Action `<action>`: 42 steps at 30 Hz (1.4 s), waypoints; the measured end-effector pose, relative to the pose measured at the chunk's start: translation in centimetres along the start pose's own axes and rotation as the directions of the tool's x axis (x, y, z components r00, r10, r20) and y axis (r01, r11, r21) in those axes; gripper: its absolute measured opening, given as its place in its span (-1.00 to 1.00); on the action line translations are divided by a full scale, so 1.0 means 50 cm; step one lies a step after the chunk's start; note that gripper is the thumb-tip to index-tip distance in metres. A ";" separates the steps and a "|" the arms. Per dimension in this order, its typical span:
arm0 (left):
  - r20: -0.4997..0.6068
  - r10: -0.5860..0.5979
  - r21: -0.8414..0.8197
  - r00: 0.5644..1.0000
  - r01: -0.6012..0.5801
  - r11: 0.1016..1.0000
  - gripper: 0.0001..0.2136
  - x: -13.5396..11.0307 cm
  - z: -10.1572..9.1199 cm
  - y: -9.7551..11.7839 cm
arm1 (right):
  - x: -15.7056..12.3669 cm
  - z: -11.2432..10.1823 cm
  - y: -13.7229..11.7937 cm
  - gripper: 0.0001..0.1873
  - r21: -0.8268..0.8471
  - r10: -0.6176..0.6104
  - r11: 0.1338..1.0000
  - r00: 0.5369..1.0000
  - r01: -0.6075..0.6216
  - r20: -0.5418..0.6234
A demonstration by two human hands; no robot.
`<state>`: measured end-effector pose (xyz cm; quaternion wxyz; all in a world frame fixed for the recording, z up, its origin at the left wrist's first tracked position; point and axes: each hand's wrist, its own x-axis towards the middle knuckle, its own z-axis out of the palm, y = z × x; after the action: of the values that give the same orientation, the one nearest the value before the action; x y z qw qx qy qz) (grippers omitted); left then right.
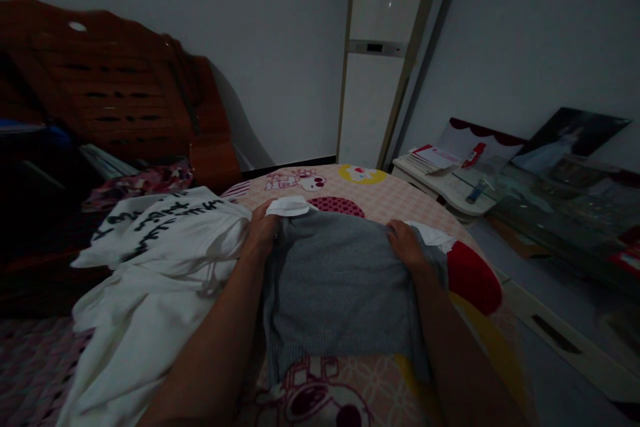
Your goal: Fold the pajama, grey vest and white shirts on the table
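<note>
A grey knit sweater (345,280) lies spread before me, its ribbed hem towards me. My left hand (261,232) is closed on its far left corner, beside a white piece of fabric (289,206). At the far right edge, my right hand (404,240) grips the grey cloth with bent fingers. Another white piece (433,235) shows just past that hand; whether the white pieces belong to the sweater I cannot tell. Left of my left arm lies a crumpled white garment (165,273) with black lettering.
Under the clothes is a round surface with a pink patterned cover (385,383). A carved wooden bench (115,93) stands at left. Behind is a tall white cabinet-like unit (373,100). On the right are a white stand (445,187) with papers and a glass shelf (545,213).
</note>
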<state>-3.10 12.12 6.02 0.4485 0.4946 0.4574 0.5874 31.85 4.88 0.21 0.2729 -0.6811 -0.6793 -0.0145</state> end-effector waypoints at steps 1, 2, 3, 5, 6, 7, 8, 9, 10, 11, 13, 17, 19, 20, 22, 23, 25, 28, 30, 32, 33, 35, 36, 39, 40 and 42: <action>-0.001 -0.001 0.009 1.000 0.001 1.000 -0.68 0.001 -0.001 -0.001 | 0.000 -0.004 -0.001 -0.75 0.017 0.012 1.000 1.000 -0.012 0.000; -0.003 -0.001 0.014 1.000 0.001 1.000 -0.69 0.001 -0.001 -0.002 | 0.000 -0.009 -0.003 -0.78 0.040 0.029 0.999 1.000 -0.029 -0.003; -0.007 0.002 0.012 1.000 -0.002 1.000 -0.69 0.002 -0.002 -0.003 | 0.001 -0.015 -0.006 -0.82 0.072 0.048 0.996 0.999 -0.047 -0.010; -0.014 0.015 -0.007 1.000 -0.015 1.000 -0.70 0.002 -0.002 -0.003 | 0.003 -0.030 -0.014 -0.86 0.178 0.091 0.981 0.995 -0.082 -0.042; -0.015 0.019 -0.017 1.000 -0.019 1.000 -0.70 0.002 -0.002 -0.003 | 0.004 -0.039 -0.018 -0.87 0.255 0.116 0.962 0.991 -0.095 -0.071; -0.019 0.018 -0.023 1.000 -0.018 1.000 -0.69 0.001 -0.001 -0.002 | 0.006 -0.049 -0.022 -0.87 0.341 0.146 0.934 0.984 -0.103 -0.103; -0.026 0.014 -0.021 1.000 -0.015 1.000 -0.69 0.000 -0.001 0.000 | 0.007 -0.060 -0.025 -0.88 0.430 0.177 0.896 0.976 -0.108 -0.125; -0.034 0.008 -0.014 0.999 -0.009 1.000 -0.69 -0.002 0.000 0.003 | 0.009 -0.073 -0.027 -0.89 0.512 0.206 0.852 0.970 -0.113 -0.127; -0.041 0.002 -0.006 0.999 -0.002 1.000 -0.69 -0.003 0.001 0.006 | 0.009 -0.086 -0.028 -0.90 0.577 0.232 0.807 0.966 -0.127 -0.111; -0.051 -0.002 -0.002 0.999 0.002 1.000 -0.69 -0.005 0.002 0.009 | 0.009 -0.100 -0.027 -0.90 0.622 0.250 0.769 0.965 -0.150 -0.076; -0.063 -0.004 -0.009 0.998 0.003 1.000 -0.69 -0.007 0.004 0.012 | 0.008 -0.128 -0.025 -0.88 0.660 0.251 0.723 0.968 -0.204 0.025; -0.056 0.007 -0.007 0.998 -0.007 1.000 -0.71 -0.003 0.000 0.004 | 0.001 -0.168 -0.017 -0.86 0.636 0.137 0.707 0.942 -0.310 0.308; -0.041 0.010 0.001 0.999 -0.010 1.000 -0.72 0.001 -0.003 -0.004 | -0.002 -0.175 -0.019 -0.86 0.584 0.083 0.721 0.883 -0.373 0.462; -0.034 0.010 -0.003 0.999 -0.011 1.000 -0.71 0.003 -0.005 -0.008 | -0.003 -0.177 -0.021 -0.86 0.550 0.066 0.736 0.851 -0.394 0.521; -0.029 0.008 -0.015 1.000 -0.008 1.000 -0.70 0.006 -0.007 -0.013 | -0.004 -0.177 -0.029 -0.87 0.486 0.043 0.767 0.790 -0.418 0.612; -0.031 0.006 -0.021 1.000 -0.007 1.000 -0.70 0.007 -0.007 -0.014 | -0.004 -0.177 -0.035 -0.88 0.459 0.034 0.780 0.760 -0.426 0.649; -0.044 0.002 -0.027 0.999 -0.003 1.000 -0.69 0.007 -0.006 -0.014 | -0.004 -0.178 -0.046 -0.88 0.417 0.024 0.797 0.714 -0.436 0.700; -0.062 -0.003 -0.026 0.998 0.001 1.000 -0.69 0.004 -0.003 -0.008 | 0.000 -0.174 -0.064 -0.81 0.365 0.061 0.838 0.733 -0.406 0.677; -0.061 -0.003 -0.027 0.998 0.002 1.000 -0.69 0.001 0.000 -0.002 | 0.005 -0.161 -0.077 -0.77 0.304 0.133 0.894 0.843 -0.328 0.521; -0.053 -0.006 -0.032 0.999 0.004 0.999 -0.71 -0.002 0.001 0.004 | 0.011 -0.137 -0.087 -0.77 0.189 0.155 0.958 0.946 -0.215 0.286; -0.050 -0.008 -0.034 0.999 0.006 0.999 -0.72 -0.003 0.002 0.006 | 0.013 -0.122 -0.090 -0.76 0.110 0.140 0.980 0.972 -0.163 0.191; -0.048 -0.016 -0.041 0.999 0.014 0.999 -0.72 -0.004 0.003 0.009 | 0.014 -0.095 -0.091 -0.69 -0.060 0.112 0.993 0.985 -0.105 0.129; -0.053 -0.021 -0.047 0.998 0.018 0.999 -0.72 -0.004 0.003 0.009 | 0.012 -0.084 -0.090 -0.66 -0.140 0.121 0.985 0.982 -0.100 0.146; -0.094 -0.034 -0.078 0.995 0.026 0.997 -0.70 -0.001 0.002 0.006 | 0.004 -0.072 -0.082 -0.63 -0.308 0.173 0.947 0.953 -0.092 0.249; -0.105 -0.031 -0.090 0.994 0.021 0.996 -0.70 0.000 0.002 0.004 | 0.001 -0.075 -0.080 -0.63 -0.336 0.180 0.938 0.944 -0.081 0.275; -0.099 -0.015 -0.121 0.995 0.003 0.993 -0.72 0.002 0.001 0.001 | -0.001 -0.086 -0.078 -0.65 -0.373 0.207 0.924 0.927 -0.080 0.312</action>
<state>-3.09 12.20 6.10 0.4569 0.4344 0.4451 0.6359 29.74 2.86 5.23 0.0228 -0.7594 -0.6502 0.0038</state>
